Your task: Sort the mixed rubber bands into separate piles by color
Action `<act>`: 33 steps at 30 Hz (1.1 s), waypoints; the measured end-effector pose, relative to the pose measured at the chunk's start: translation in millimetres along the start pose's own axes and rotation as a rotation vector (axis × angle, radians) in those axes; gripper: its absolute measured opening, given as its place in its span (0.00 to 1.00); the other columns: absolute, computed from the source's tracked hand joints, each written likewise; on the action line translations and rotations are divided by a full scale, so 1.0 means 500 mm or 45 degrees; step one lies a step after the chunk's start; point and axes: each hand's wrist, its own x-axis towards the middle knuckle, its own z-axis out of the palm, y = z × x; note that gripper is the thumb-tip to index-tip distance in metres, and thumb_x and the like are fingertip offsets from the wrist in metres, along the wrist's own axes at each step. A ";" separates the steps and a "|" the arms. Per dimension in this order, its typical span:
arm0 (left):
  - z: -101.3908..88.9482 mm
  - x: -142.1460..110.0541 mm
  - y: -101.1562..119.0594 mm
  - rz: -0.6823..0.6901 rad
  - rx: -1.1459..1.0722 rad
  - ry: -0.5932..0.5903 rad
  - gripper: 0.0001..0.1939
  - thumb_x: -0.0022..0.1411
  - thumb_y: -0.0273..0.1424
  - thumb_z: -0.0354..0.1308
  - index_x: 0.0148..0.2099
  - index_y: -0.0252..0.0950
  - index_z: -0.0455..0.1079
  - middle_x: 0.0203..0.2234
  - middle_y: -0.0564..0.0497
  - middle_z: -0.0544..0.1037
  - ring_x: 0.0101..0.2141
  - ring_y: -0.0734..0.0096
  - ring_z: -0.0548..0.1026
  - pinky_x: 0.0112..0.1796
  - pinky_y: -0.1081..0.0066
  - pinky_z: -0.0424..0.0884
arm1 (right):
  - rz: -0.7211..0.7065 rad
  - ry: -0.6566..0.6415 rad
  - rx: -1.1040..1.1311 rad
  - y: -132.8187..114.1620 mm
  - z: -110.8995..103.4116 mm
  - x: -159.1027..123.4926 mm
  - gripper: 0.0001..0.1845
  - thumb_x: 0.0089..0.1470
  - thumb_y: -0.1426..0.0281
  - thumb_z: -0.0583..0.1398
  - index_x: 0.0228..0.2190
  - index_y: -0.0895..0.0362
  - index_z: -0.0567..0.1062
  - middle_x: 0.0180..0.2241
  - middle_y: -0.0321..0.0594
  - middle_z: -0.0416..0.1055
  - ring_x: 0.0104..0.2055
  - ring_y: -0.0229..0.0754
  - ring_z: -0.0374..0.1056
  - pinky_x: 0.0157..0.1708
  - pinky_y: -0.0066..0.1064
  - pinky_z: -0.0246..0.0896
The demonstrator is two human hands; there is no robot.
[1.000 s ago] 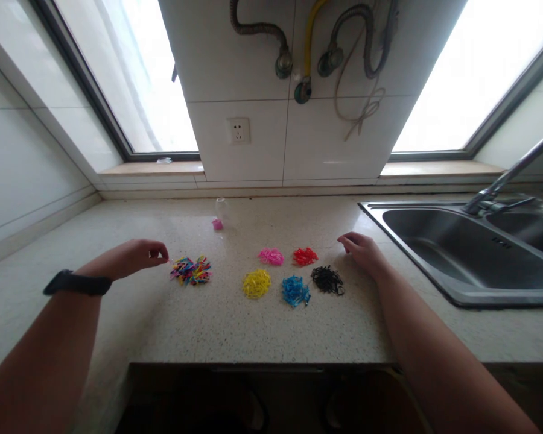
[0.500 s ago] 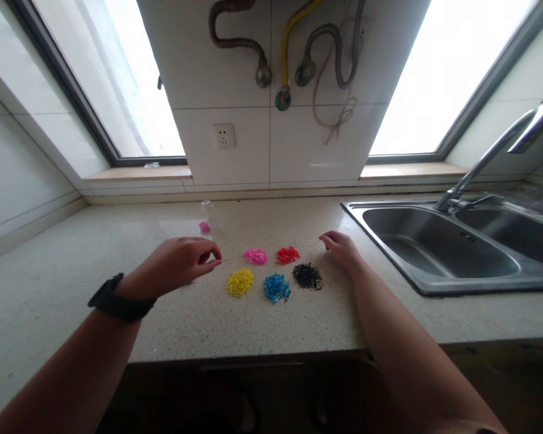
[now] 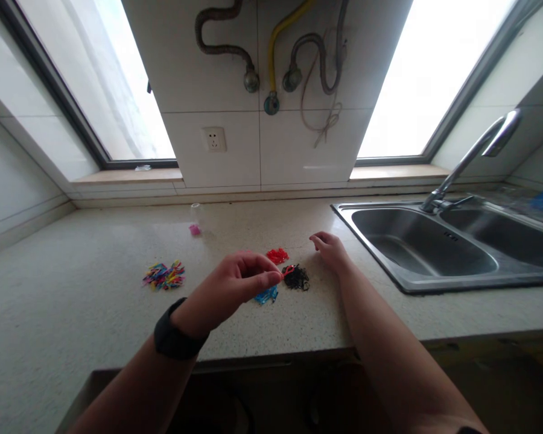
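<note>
My left hand (image 3: 235, 283), with a dark band on its wrist, pinches a small red rubber band (image 3: 288, 271) between thumb and forefinger. The band hangs over the edge of a pile of black rubber bands (image 3: 297, 278). Just behind is a red pile (image 3: 277, 255), and a blue pile (image 3: 266, 295) shows partly under my thumb. My left hand covers the spot where the pink and yellow piles lay. My right hand (image 3: 328, 248) rests on the counter to the right of the piles, fingertips curled together; anything between them is too small to see.
A heap of mixed-colour bands (image 3: 163, 275) lies on the counter (image 3: 117, 325) to the left. Further back stand a clear container (image 3: 196, 212) and a small pink object (image 3: 194, 229). A steel double sink (image 3: 416, 241) with a faucet (image 3: 461, 163) is at the right.
My left hand has moved right with the red rubber band, from beside the yellow pile to the black one, uncovering the mixed heap. The view has shifted slightly; my right hand stays in place.
</note>
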 end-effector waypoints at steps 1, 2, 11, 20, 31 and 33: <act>0.007 0.003 -0.008 -0.029 -0.077 0.012 0.15 0.61 0.41 0.64 0.36 0.33 0.74 0.21 0.57 0.65 0.20 0.82 0.56 0.21 0.78 0.50 | 0.001 -0.005 0.012 0.000 0.000 0.001 0.17 0.52 0.56 0.59 0.30 0.57 0.77 0.19 0.33 0.67 0.23 0.38 0.61 0.26 0.31 0.54; 0.011 0.006 -0.017 -0.052 -0.141 0.036 0.15 0.60 0.41 0.64 0.36 0.33 0.74 0.21 0.58 0.64 0.20 0.82 0.55 0.20 0.78 0.49 | 0.003 -0.009 0.022 0.001 0.000 0.001 0.17 0.52 0.56 0.59 0.30 0.57 0.77 0.19 0.33 0.66 0.23 0.38 0.60 0.26 0.31 0.53; -0.007 0.075 -0.080 0.009 0.344 0.105 0.15 0.62 0.41 0.60 0.38 0.33 0.77 0.30 0.49 0.77 0.29 0.73 0.70 0.31 0.73 0.64 | -0.007 -0.029 0.043 0.013 0.000 0.012 0.17 0.52 0.56 0.59 0.30 0.57 0.77 0.19 0.33 0.67 0.22 0.37 0.59 0.24 0.30 0.52; -0.045 0.224 -0.144 -0.031 1.364 0.191 0.17 0.62 0.41 0.57 0.41 0.35 0.80 0.29 0.46 0.80 0.30 0.66 0.75 0.30 0.70 0.63 | -0.014 -0.026 0.072 0.016 0.000 0.011 0.17 0.52 0.56 0.58 0.29 0.57 0.77 0.19 0.33 0.67 0.21 0.37 0.60 0.24 0.29 0.53; -0.056 0.299 -0.163 -0.068 1.505 0.045 0.14 0.60 0.37 0.59 0.40 0.34 0.82 0.34 0.40 0.82 0.36 0.59 0.78 0.36 0.67 0.68 | -0.002 -0.015 0.100 0.008 -0.005 0.007 0.18 0.51 0.56 0.58 0.30 0.57 0.77 0.19 0.33 0.67 0.22 0.37 0.61 0.24 0.29 0.54; -0.063 0.288 -0.158 -0.046 1.483 -0.008 0.15 0.61 0.37 0.58 0.41 0.35 0.82 0.34 0.42 0.83 0.35 0.61 0.78 0.36 0.69 0.67 | -0.002 -0.017 0.107 0.009 -0.005 0.008 0.18 0.51 0.55 0.58 0.30 0.57 0.77 0.19 0.33 0.67 0.22 0.37 0.60 0.24 0.29 0.54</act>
